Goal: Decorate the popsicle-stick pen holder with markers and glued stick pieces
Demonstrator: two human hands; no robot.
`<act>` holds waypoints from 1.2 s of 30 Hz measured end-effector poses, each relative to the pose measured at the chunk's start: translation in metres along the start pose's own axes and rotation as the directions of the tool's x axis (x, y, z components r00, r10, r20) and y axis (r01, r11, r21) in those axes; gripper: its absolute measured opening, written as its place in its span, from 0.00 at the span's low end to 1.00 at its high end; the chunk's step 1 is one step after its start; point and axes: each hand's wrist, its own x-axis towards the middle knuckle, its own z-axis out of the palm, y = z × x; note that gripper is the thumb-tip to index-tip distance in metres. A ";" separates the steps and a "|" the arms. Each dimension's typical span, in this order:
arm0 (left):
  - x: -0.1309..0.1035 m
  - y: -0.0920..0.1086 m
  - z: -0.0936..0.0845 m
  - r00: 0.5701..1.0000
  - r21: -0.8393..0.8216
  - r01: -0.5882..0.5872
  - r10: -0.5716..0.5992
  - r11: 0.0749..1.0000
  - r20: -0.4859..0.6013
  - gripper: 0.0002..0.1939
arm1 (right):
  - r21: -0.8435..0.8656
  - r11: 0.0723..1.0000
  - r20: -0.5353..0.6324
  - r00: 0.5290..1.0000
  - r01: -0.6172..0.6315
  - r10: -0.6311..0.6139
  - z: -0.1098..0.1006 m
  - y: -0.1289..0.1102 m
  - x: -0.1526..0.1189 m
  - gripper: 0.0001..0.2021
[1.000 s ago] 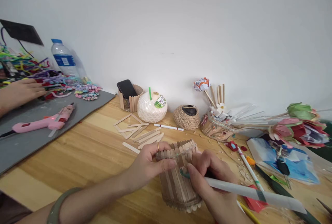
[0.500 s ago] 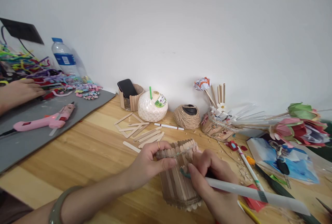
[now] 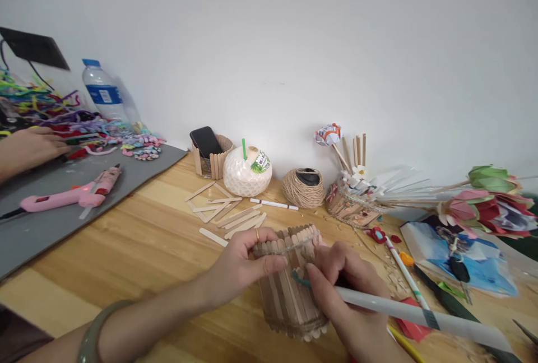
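Note:
A small basket of brown craft sticks [image 3: 282,296] with twine around its rim and base stands tilted in front of me. My left hand [image 3: 256,259] grips its upper left rim, thumb on the outer wall and fingers behind. My right hand [image 3: 347,290] is closed around a long white rod [image 3: 420,313] with a dark green band, its far end pointing down right. By the right thumb tip a small curved teal piece [image 3: 300,279] lies against the basket wall; whether it belongs to the rod I cannot tell. The right fingertips are partly hidden.
Loose craft sticks [image 3: 235,218], a wrapped coconut [image 3: 247,171] and a twine ball [image 3: 303,188] lie behind. Paper flowers [image 3: 487,212] and a decorated basket [image 3: 353,209] are at right. A pink glue gun [image 3: 75,195] rests on a grey mat [image 3: 138,181], near another person's hand [image 3: 37,147].
The white rod's far end has shifted slightly right and down, with a small movement of my right hand. My left hand and the basket stay nearly still.

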 end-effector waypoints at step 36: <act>0.000 0.004 0.003 1.000 0.006 -0.005 0.005 1.000 0.018 0.20 | 0.174 0.982 -0.066 0.994 -0.074 0.086 0.003 0.000 0.000 0.15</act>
